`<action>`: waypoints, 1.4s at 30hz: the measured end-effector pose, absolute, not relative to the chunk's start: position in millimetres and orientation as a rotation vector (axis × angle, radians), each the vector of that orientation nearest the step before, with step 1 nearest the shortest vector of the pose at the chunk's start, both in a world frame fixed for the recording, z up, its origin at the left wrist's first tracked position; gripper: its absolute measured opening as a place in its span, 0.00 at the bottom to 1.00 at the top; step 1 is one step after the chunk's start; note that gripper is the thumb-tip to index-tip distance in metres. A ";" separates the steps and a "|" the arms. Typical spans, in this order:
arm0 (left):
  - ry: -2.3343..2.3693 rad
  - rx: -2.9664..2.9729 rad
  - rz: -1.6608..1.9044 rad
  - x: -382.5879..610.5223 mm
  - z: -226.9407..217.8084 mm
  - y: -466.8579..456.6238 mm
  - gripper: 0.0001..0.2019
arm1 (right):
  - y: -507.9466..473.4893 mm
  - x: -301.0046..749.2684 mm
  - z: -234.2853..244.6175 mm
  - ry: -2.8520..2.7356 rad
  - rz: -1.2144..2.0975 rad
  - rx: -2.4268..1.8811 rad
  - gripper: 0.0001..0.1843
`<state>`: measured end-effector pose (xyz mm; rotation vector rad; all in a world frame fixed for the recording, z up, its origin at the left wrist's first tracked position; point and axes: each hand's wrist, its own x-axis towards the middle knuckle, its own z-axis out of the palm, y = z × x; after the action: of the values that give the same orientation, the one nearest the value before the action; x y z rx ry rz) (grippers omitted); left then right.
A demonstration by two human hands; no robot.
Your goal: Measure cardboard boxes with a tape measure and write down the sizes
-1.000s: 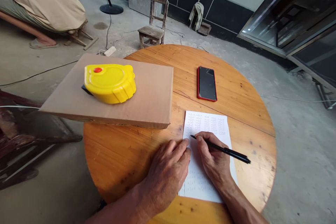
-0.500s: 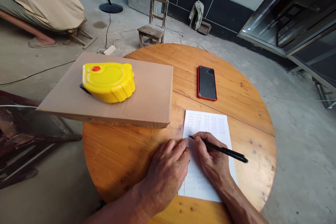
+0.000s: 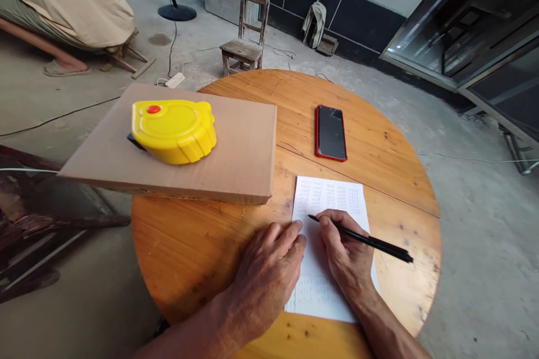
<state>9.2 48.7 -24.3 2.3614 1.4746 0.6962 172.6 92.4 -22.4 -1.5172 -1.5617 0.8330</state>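
Note:
A white sheet of paper [image 3: 332, 196] with rows of small handwriting lies on a round wooden table [image 3: 202, 247]. My right hand [image 3: 347, 255] grips a black pen [image 3: 370, 242], whose tip rests on the sheet just below the written rows. My left hand [image 3: 267, 277] lies flat on the sheet's left edge with its fingers stretched out, holding nothing. Both hands nearly touch at the fingertips.
A cardboard slab [image 3: 236, 146] overhangs the table's left side and carries a yellow tape measure [image 3: 172, 130]. A red-cased phone [image 3: 330, 132] lies face up behind the paper. On the concrete floor stand a small wooden chair [image 3: 246, 39], cables, and a person [image 3: 63, 0] at far left.
The pen's rear end has swung a little to the right and its tip has shifted slightly right on the paper. The left hand has stayed put.

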 end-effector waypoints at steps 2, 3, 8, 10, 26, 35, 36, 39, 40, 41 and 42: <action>1.470 2.367 0.686 9.1 -25.1 48.3 0.13 | 91.7 173.8 -24.4 -1.518 0.879 -1.519 0.09; 1.467 2.368 0.678 9.1 -25.5 48.2 0.13 | 91.6 174.1 -24.9 -1.512 0.893 -1.520 0.09; 1.469 2.360 0.646 9.5 -25.9 48.0 0.14 | 93.6 172.6 -22.7 -1.549 0.874 -1.522 0.09; 1.474 2.354 0.656 9.9 -25.4 48.2 0.14 | 94.5 171.5 -21.1 -1.581 0.837 -1.520 0.09; 1.481 2.342 0.674 10.2 -22.8 48.0 0.12 | 96.2 168.2 -17.6 -1.689 0.743 -1.511 0.09; 1.477 2.337 0.670 9.7 -22.4 48.1 0.13 | 97.0 164.0 -10.6 -1.689 0.708 -1.508 0.09; 1.476 2.338 0.671 9.6 -22.8 48.0 0.13 | 96.9 164.3 -10.9 -1.690 0.706 -1.509 0.09; 1.470 2.336 0.669 9.2 -24.2 47.9 0.13 | 96.8 165.9 -13.1 -1.702 0.723 -1.504 0.10; 1.470 2.333 0.666 9.2 -24.5 47.8 0.13 | 96.7 166.7 -14.0 -1.710 0.734 -1.502 0.10; 1.469 2.332 0.666 9.2 -24.7 47.7 0.14 | 96.6 167.3 -14.8 -1.716 0.742 -1.501 0.10; 1.469 2.334 0.669 9.2 -24.8 47.6 0.13 | 96.5 167.9 -15.5 -1.721 0.746 -1.502 0.10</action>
<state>9.2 47.6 -24.8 2.3335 1.4689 0.6686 167.9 96.5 -15.5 -1.5015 -1.7206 0.7459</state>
